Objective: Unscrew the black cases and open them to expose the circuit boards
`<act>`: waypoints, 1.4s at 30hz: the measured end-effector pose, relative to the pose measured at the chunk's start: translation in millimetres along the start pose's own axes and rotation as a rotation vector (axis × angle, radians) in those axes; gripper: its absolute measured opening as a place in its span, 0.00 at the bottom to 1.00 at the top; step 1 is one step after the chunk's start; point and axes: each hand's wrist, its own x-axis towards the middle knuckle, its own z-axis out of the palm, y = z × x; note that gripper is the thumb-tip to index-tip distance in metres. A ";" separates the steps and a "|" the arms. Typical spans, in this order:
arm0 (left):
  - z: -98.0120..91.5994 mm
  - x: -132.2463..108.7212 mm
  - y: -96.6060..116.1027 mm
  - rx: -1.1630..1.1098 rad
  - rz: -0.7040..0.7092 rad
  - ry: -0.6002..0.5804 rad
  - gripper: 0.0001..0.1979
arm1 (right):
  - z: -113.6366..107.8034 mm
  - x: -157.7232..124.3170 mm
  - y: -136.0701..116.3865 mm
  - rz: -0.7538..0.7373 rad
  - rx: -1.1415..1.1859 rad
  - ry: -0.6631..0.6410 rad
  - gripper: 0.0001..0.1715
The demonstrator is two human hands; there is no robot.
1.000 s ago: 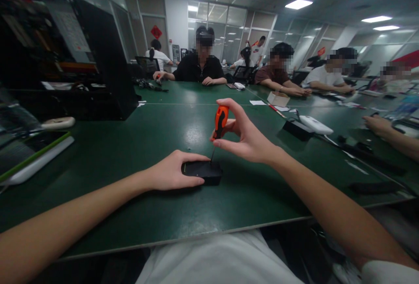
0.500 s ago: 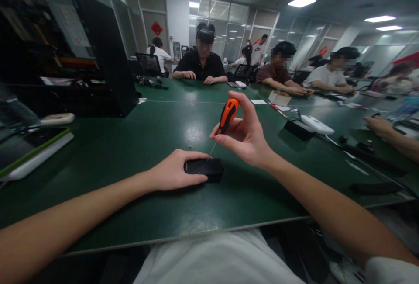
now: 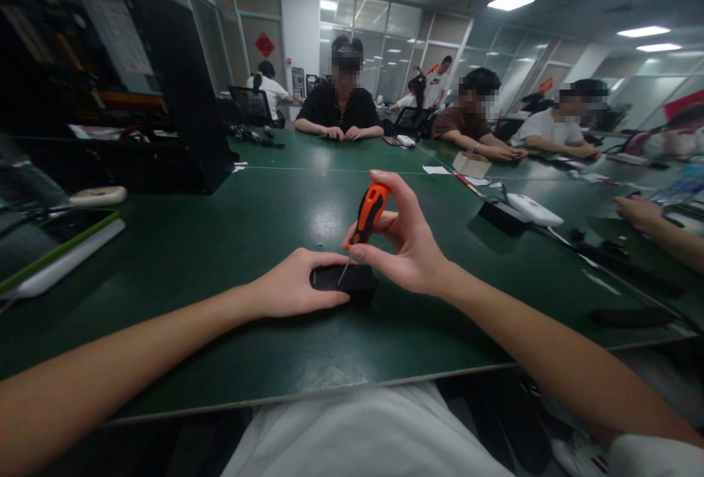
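A small black box (image 3: 360,282) lies on the green table (image 3: 308,367) in front of me. My left hand (image 3: 294,284) grips it from the left, thumb on the near side and fingers along the far side. In my right hand (image 3: 407,249) is a screwdriver (image 3: 370,209) with an orange and black handle, held between thumb and fingers. Its thin shaft slants down to the left, and the tip meets the top of the box near my left thumb. Whether the tip sits in a screw is too small to tell.
At the left stand a large black open-framed case (image 3: 170,88) and a green-edged device (image 3: 60,249). To the right lie a black box (image 3: 503,218), a white adapter (image 3: 533,209) with a cable, and a small open carton (image 3: 471,164). Several people sit around the table.
My right hand has moved the screwdriver down and to the left, so its tip is at a nearer spot on the box. My left hand keeps its hold on the box.
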 end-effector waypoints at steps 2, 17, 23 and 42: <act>0.2 0.0 -0.7 0.001 -0.002 -0.005 0.20 | -0.5 0.2 -0.2 -0.013 -0.011 0.010 0.47; 1.3 0.9 -5.0 0.025 0.032 0.001 0.20 | -9.0 6.5 -2.3 -0.015 -0.147 -0.016 0.47; 1.6 0.0 -5.0 0.024 0.026 0.008 0.22 | -11.6 6.4 -5.6 -0.051 -0.082 -0.128 0.47; 1.6 0.7 -5.0 0.010 0.046 0.011 0.19 | -9.5 6.8 -8.5 -0.118 -0.102 -0.142 0.48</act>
